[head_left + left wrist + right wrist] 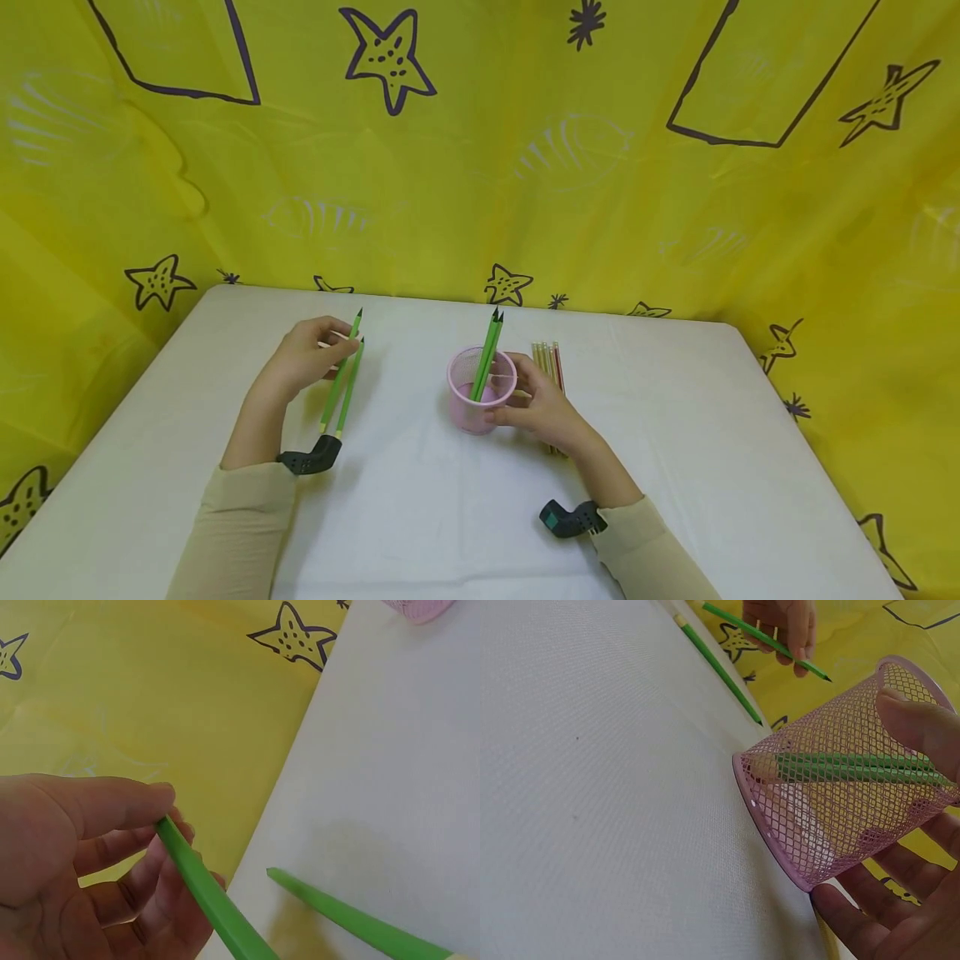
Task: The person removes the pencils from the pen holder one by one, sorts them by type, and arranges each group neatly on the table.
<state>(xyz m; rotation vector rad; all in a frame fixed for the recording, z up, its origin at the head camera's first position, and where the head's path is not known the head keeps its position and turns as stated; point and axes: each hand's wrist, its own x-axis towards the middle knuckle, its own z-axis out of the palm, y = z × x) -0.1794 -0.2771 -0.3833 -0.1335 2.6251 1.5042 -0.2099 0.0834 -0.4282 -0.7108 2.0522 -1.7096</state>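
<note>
At the left of the table in the head view, my left hand (pixel 303 354) pinches a green pencil (pixel 334 393) between thumb and fingers, its dark tip pointing away from me. A second green pencil (pixel 349 388) lies on the table beside it; both show in the left wrist view, the held pencil (pixel 214 904) and the lying pencil (pixel 337 915). Around the side of a pink mesh pencil cup (pixel 468 415), my right hand (pixel 551 412) curls its thumb and fingers. Inside the cup (pixel 840 817) lean green pencils (pixel 487 354), dark tips up.
Just right of the cup, partly behind my right hand, lies a row of thin yellowish and red pencils (pixel 551 357). The white-covered table (pixel 420 517) meets a yellow patterned curtain (pixel 450 167) at its back and sides. A dark camera (pixel 318 456) sits on my left wrist.
</note>
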